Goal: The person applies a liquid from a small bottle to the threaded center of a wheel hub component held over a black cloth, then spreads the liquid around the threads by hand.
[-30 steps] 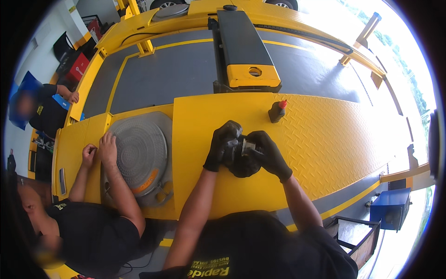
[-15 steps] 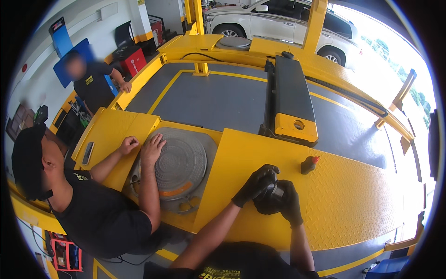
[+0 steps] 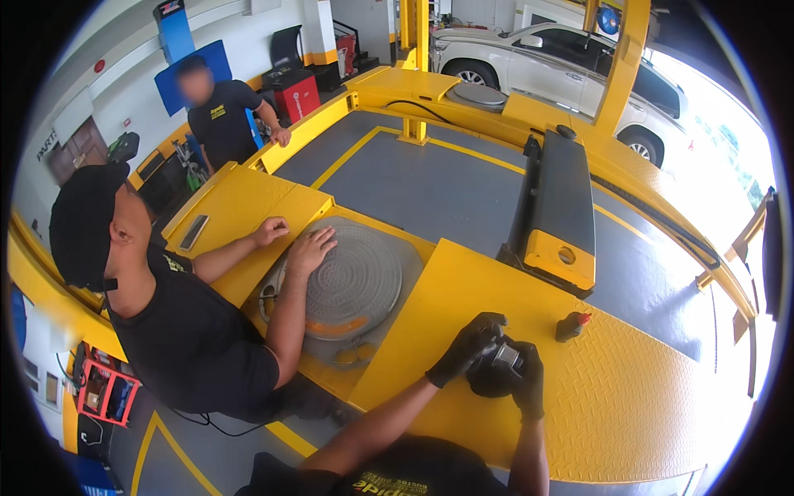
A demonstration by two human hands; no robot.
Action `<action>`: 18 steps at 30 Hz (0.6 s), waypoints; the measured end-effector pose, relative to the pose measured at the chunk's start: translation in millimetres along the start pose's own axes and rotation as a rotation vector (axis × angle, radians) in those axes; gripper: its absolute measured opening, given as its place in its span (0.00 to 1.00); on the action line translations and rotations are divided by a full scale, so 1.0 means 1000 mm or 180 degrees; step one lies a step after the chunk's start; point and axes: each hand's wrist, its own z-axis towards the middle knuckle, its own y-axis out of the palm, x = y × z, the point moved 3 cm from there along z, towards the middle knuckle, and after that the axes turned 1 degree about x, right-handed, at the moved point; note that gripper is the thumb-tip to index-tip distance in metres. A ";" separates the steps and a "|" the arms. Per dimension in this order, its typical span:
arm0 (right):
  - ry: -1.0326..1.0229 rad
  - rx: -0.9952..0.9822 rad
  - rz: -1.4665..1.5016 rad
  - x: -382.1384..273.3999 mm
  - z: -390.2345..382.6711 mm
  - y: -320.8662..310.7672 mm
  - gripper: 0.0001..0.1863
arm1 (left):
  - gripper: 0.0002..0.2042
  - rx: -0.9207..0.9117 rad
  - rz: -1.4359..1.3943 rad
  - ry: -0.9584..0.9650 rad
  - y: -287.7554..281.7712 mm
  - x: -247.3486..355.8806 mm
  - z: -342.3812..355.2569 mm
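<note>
The single head view looks steeply down, close over the yellow ramp (image 3: 628, 405), with workshop floor beyond.

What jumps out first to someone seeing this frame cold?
Bright yellow lift ramps fill the frame. At the lower centre, the person's black-gloved left hand and right hand close together around a small dark and silver part on the tread plate. To the left, a co-worker in a black cap rests a hand on the round grey turntable; a white car is parked behind.

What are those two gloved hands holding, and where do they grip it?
A small round metal part, cupped between the left hand and right hand, gripped around its sides.
</note>
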 end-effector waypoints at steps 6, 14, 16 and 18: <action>0.0608 -0.0365 0.0362 0.055 0.027 -0.015 0.19 | 0.12 0.0176 0.1484 0.0807 0.001 -0.010 -0.010; 0.0243 -0.0914 0.0743 0.037 0.028 -0.026 0.23 | 0.12 0.0555 0.1657 0.1017 0.024 -0.010 -0.012; 0.0668 -0.0889 0.0370 0.074 0.029 -0.034 0.26 | 0.09 0.0842 0.1367 0.1058 0.034 -0.005 -0.014; 0.0585 -0.0838 0.0482 0.073 0.028 -0.026 0.25 | 0.13 0.0784 0.1108 0.0854 0.026 -0.009 -0.019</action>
